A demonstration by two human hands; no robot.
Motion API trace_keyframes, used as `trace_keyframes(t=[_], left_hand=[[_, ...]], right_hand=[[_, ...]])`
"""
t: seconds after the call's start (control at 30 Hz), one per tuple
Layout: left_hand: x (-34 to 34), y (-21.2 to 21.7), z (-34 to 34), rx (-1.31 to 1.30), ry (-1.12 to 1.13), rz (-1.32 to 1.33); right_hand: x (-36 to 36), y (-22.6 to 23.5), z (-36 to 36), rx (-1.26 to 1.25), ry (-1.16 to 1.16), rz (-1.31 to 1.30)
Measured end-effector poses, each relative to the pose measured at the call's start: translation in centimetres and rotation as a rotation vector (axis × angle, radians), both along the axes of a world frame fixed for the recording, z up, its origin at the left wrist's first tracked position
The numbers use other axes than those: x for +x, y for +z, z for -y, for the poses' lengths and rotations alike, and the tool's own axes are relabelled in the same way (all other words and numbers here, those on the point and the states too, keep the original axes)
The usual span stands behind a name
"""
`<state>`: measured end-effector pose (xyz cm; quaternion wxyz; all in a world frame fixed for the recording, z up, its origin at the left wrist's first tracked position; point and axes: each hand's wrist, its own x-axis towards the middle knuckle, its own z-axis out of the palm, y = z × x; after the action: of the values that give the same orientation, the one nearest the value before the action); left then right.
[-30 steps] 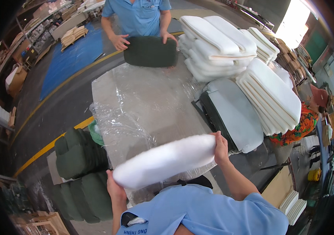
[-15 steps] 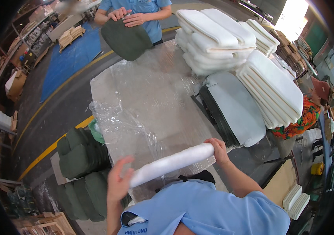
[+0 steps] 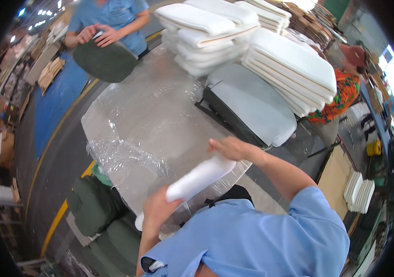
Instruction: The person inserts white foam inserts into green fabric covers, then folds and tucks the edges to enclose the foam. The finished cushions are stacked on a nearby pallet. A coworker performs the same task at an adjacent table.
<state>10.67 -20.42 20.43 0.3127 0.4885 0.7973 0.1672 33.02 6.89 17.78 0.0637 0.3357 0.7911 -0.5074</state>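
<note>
1. Hands are gripping a rolled white foam pad (image 3: 197, 180): left hand (image 3: 157, 210) clasping its near end, right hand (image 3: 229, 147) its far end
2. Pad is hanging over the plastic-covered table (image 3: 160, 106) (near edge); keeping both ends level should be helping

Left hand (image 3: 157, 210): raised close in front of the chest, back of the hand toward the camera, fingers curled shut around the lower end of a white rolled foam pad (image 3: 197, 181). Left forearm rises steeply from the lower edge, bare below a light blue short sleeve.

Right hand (image 3: 229, 147): held higher and farther out, palm down, fingers pressed on the upper end of the pad. Right forearm bare, running from elbow up and left to the wrist; upper arm in blue sleeve.
</note>
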Motion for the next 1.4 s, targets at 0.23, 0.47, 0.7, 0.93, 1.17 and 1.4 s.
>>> trace_keyframes(t=[0.23, 0.47, 0.7, 0.93, 1.17, 1.4], left_hand=[[-1.2, 0.3, -1.4, -0.077, -0.058, -0.116], [0.7, 0.8, -0.9, -0.029, -0.057, -0.107], [1.7, 0.3, 0.7, -0.019, -0.019, -0.161], [2.1, -0.7, 1.1, -0.029, -0.020, -0.209], [2.7, 0.4, 0.9, -0.062, 0.005, -0.224], [2.5, -0.7, 1.6, 0.121, -0.022, -0.243]], right_hand=[[1.4, -1.3, 0.5, 0.025, -0.018, -0.013], [6.1, -5.4, 0.5, -0.107, -0.551, -0.359], [7.1, -3.5, -6.7, 0.498, -0.668, -0.237], [1.2, -6.4, -16.3, 0.643, -0.589, -0.200], [-3.4, -5.5, -22.5, 0.600, -0.290, 0.077], [-4.2, -5.4, -24.4, 0.617, -0.133, 0.144]])
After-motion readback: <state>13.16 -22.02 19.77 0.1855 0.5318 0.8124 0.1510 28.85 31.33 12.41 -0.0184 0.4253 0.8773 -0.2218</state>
